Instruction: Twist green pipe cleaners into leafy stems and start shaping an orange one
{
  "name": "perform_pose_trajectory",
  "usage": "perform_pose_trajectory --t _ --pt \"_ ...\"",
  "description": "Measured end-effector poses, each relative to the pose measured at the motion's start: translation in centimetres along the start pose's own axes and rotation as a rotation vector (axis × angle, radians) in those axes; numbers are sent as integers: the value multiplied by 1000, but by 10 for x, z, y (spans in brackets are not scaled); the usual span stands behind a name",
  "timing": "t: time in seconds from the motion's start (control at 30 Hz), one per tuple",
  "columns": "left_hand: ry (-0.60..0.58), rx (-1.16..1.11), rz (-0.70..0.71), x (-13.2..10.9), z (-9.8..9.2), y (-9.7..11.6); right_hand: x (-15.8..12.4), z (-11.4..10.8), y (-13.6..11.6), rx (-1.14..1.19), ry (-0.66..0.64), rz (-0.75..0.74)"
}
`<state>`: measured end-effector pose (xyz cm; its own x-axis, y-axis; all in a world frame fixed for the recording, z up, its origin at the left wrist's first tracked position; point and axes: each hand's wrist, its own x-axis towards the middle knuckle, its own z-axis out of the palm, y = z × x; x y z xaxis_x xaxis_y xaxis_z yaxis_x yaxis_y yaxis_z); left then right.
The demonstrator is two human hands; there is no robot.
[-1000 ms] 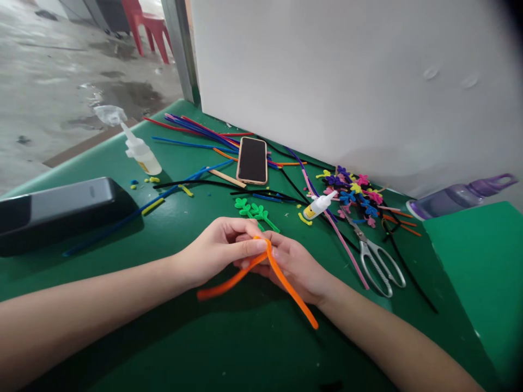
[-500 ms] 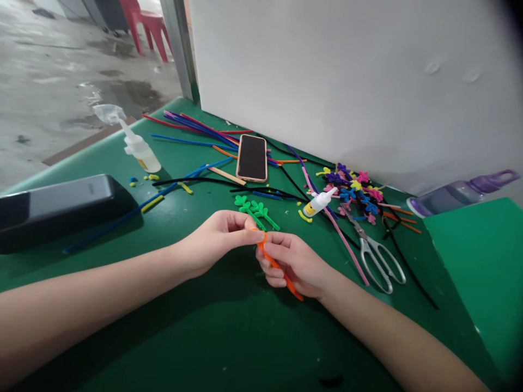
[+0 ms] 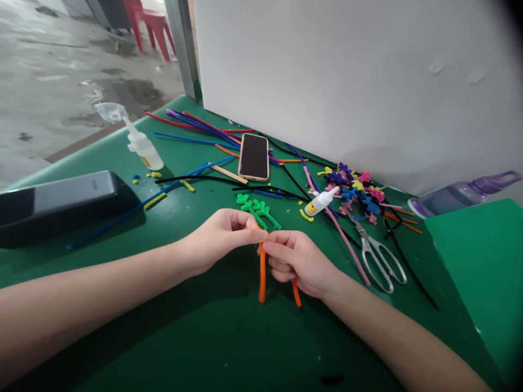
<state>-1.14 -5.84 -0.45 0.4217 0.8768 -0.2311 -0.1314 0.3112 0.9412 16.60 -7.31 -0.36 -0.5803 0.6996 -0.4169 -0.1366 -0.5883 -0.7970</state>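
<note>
Between thumb and fingers, my left hand (image 3: 231, 237) pinches the upper part of an orange pipe cleaner (image 3: 262, 275). Right beside it, my right hand (image 3: 296, 258) is closed on the same orange piece, and the two thumbs nearly meet. One orange length hangs straight down between the hands; another orange end pokes out below my right fingers. The bend at the top is mostly hidden by fingertips. Just beyond the hands lie green pipe-cleaner sprigs (image 3: 258, 209) with looped tips. A small glue bottle (image 3: 321, 202) with a yellow label leans behind my right hand.
Scissors (image 3: 378, 256) lie at right, below a heap of coloured pipe-cleaner flowers (image 3: 357, 188). A phone (image 3: 254, 157) rests among loose pipe cleaners (image 3: 204, 128). To the left are a larger glue bottle (image 3: 146, 151) and a black box-like device (image 3: 69, 204). A purple bottle (image 3: 457, 196) stands far right.
One orange length that lay along my right fingers now hangs down between the hands, apart from the other end. Both hands stay nearly in place. The view has shifted slightly.
</note>
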Motion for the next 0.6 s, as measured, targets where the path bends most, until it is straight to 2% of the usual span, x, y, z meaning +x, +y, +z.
perform_pose_trajectory --t 0.17,0.3,0.37,0.43,0.53,0.6 --pt "50 68 -2 -3 4 1 -8 5 -1 -515 202 -186" --pt "81 110 -32 -5 6 0 -14 8 4 -1016 310 -509" --pt "76 114 -55 -6 6 0 -15 8 6 -1119 343 -608" --pt "51 115 -47 -6 6 0 -15 7 5 -1013 358 -544" --pt "-9 57 34 -7 6 3 -11 4 1 -643 341 -345" --pt "-49 -4 81 -7 7 4 -8 2 0 -429 324 -303"
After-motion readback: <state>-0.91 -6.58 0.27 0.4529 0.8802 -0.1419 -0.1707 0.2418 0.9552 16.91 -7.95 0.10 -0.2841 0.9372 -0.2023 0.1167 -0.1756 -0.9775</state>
